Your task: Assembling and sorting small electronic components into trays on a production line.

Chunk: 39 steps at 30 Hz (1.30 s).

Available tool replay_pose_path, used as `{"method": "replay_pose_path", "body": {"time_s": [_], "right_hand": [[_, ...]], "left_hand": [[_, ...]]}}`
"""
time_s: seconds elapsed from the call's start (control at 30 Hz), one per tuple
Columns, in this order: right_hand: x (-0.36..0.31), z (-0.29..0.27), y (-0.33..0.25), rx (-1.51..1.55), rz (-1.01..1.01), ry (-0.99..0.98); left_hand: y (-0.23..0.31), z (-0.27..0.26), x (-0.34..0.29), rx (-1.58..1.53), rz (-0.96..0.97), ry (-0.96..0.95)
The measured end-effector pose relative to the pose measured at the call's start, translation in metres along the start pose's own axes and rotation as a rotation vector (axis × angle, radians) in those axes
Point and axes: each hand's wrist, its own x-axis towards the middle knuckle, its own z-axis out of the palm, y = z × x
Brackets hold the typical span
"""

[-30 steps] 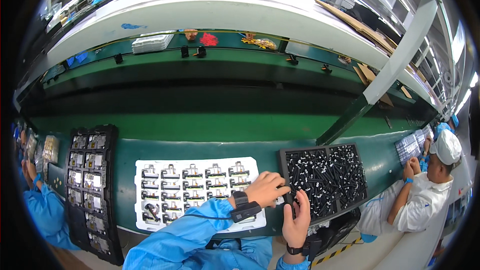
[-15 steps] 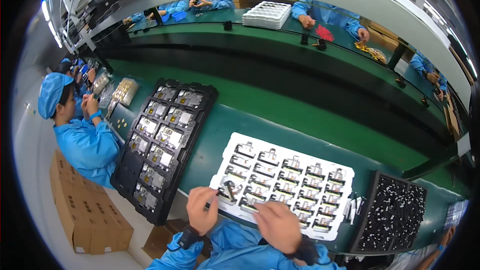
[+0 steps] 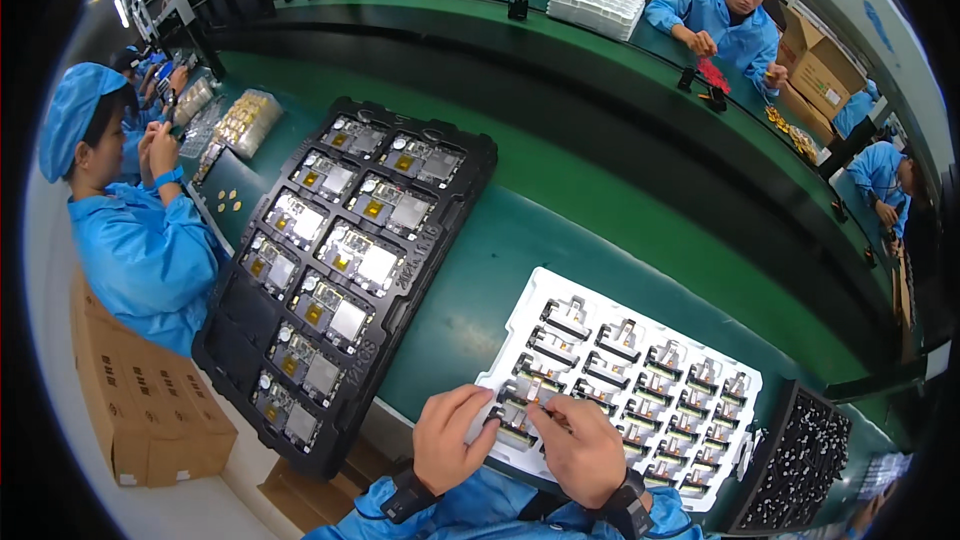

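Observation:
A white plastic tray (image 3: 512, 340) lies in front of me, its pockets holding rows of small black-and-metal electronic parts (image 3: 620, 340). My left hand (image 3: 450, 440) is over the tray's near left corner, thumb and forefinger closed on a small black part. My right hand (image 3: 585, 452) is bent over the same corner, its thumb and fingertips pinched together beside a part with a copper-coloured bit. What the right fingertips hold is too small to make out. The two hands are close together but apart.
Left of the white tray is a black tray (image 3: 470, 175) of circuit boards. A dark bin (image 3: 795, 460) of small black pieces stands at the right. A co-worker (image 3: 130, 210) sits at the left near cardboard boxes (image 3: 150, 390). Others work across the green bench (image 3: 460, 290).
The whole view has shifted, so the trays appear farther right. My hands have come closer together over the tray's near left corner, and the left fingers have drawn in.

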Motion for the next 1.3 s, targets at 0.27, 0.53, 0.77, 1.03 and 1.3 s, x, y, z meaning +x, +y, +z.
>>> {"method": "replay_pose_path", "body": {"time_s": [0.27, 0.53, 0.77, 1.03, 1.3], "right_hand": [[0.013, -0.001, 0.006, -0.089, -0.011, -0.07], [0.01, -0.05, 0.027, -0.177, 0.084, -0.005], [0.018, -0.038, 0.042, -0.423, 0.196, -0.051], [0.031, -0.027, 0.038, -0.415, 0.243, -0.089], [0.041, -0.043, 0.07, -0.193, 0.153, -0.285]], "left_hand": [[0.0, -0.006, 0.012, 0.075, 0.081, -0.169], [0.033, -0.025, 0.035, 0.156, 0.035, -0.189], [0.029, 0.044, 0.107, 0.019, 0.434, -0.427], [0.03, 0.047, 0.117, -0.031, 0.401, -0.562], [0.025, 0.051, 0.116, -0.065, 0.351, -0.598]]}}
